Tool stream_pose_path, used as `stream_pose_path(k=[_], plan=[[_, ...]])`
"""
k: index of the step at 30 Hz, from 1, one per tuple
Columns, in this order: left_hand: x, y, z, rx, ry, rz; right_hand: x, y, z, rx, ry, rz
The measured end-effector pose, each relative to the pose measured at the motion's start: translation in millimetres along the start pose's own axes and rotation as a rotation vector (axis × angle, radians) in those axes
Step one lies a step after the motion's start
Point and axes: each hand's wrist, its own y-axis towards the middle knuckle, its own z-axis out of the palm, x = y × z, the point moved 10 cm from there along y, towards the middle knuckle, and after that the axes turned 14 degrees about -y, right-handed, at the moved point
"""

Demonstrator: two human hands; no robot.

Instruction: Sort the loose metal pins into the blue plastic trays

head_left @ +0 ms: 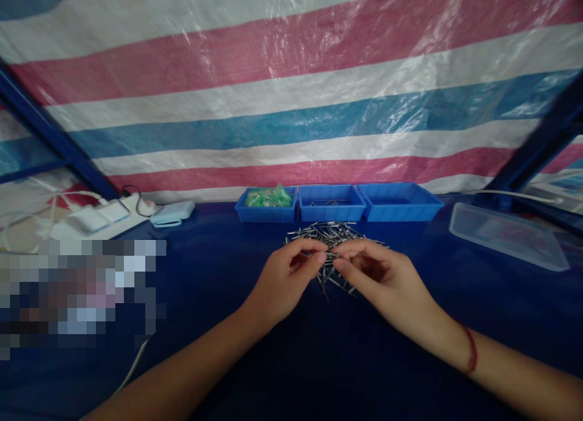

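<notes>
A loose pile of thin metal pins that look like blind rivets (334, 282) lies on the dark blue table, with my hands over its near part. My left hand (289, 275) is closed in a pinch, thumb against fingertips. Facing it, my right hand (387, 275) pinches too, its fingertips almost meeting the left ones. A small shiny rivet (330, 254) shows between the two pinches, though the fingers cover most of it. A dark red cord is around my right wrist.
Behind the pile stand three blue bins: one with a green plastic bag (268, 197), a middle bin (331, 213) with a few rivets, and a right bin (403, 212). A clear plastic lid (507, 239) lies right. A power strip (102, 217) and light-blue case (172, 213) sit left.
</notes>
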Motion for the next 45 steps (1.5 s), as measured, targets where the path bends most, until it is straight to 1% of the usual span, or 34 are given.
stream_pose_path(k=[2, 5, 7, 8, 9, 11, 13, 16, 18, 19, 21, 26, 28, 30, 35, 37, 39, 41, 42, 43, 45], plan=[[0.8, -0.4, 4.2, 0.042, -0.006, 0.000, 17.0, -4.7, -6.6, -0.054, -0.180, -0.144], [-2.3, -3.2, 14.9, 0.147, 0.002, 0.002, 50.5, -14.4, -8.1, -0.074, -0.471, -0.431], [-5.6, -3.3, 14.0, 0.154, 0.051, 0.011, 64.5, -15.0, -10.4, -0.098, -0.627, -0.563], [-7.3, -2.1, 9.6, 0.128, 0.085, 0.019, 67.3, -10.8, -14.5, -0.131, -0.687, -0.587], [-8.9, -0.2, 2.9, 0.087, 0.122, 0.028, 67.4, -3.5, -20.5, -0.177, -0.735, -0.585], [-12.1, 4.4, -13.3, 0.002, 0.215, 0.057, 60.6, 18.4, -34.9, -0.281, -0.799, -0.525], [-16.4, 9.1, -24.6, -0.025, 0.353, 0.116, 45.3, 45.5, -44.6, -0.346, -0.880, -0.429], [-20.9, 12.3, -26.4, 0.051, 0.578, 0.227, 18.1, 79.8, -44.9, -0.336, -1.026, -0.310], [-18.3, 11.8, -24.9, 0.105, 0.704, 0.238, 3.2, 89.1, -41.7, -0.298, -1.087, -0.247], [-15.7, 11.0, -23.5, 0.135, 0.760, 0.224, -1.2, 88.2, -39.6, -0.277, -1.091, -0.235], [-9.9, 8.4, -20.5, 0.193, 0.853, 0.176, -4.5, 77.1, -34.8, -0.229, -1.050, -0.242], [-1.8, 3.6, -15.4, 0.277, 0.984, 0.106, -8.0, 29.7, -24.0, -0.096, -0.837, -0.242], [0.9, 3.6, -14.6, 0.287, 1.018, 0.089, -7.9, 16.2, -16.8, -0.052, -0.757, -0.248], [2.0, 3.4, -13.6, 0.287, 1.036, 0.089, -3.7, 8.5, -7.5, -0.014, -0.698, -0.281], [1.9, 2.7, -11.0, 0.266, 1.081, 0.119, 11.0, 2.9, 8.1, 0.048, -0.638, -0.363], [-2.5, 4.3, -13.7, 0.200, 1.051, 0.134, 14.0, 1.5, 7.6, 0.051, -0.622, -0.368], [-13.4, 5.9, -18.2, 0.081, 0.934, 0.176, 16.6, 0.0, 4.7, 0.040, -0.594, -0.367], [-22.2, 5.7, -21.7, -0.028, 0.719, 0.199, 19.9, -2.0, 4.7, 0.052, -0.554, -0.374], [-23.1, 5.2, -21.6, -0.057, 0.583, 0.191, 21.4, -2.9, 5.5, 0.063, -0.526, -0.373], [-19.1, 5.0, -19.2, -0.059, 0.439, 0.147, 22.0, -3.3, 6.3, 0.073, -0.493, -0.360], [-7.2, 3.3, -8.3, -0.025, 0.180, 0.048, 19.5, -2.6, 5.9, 0.073, -0.410, -0.289]])
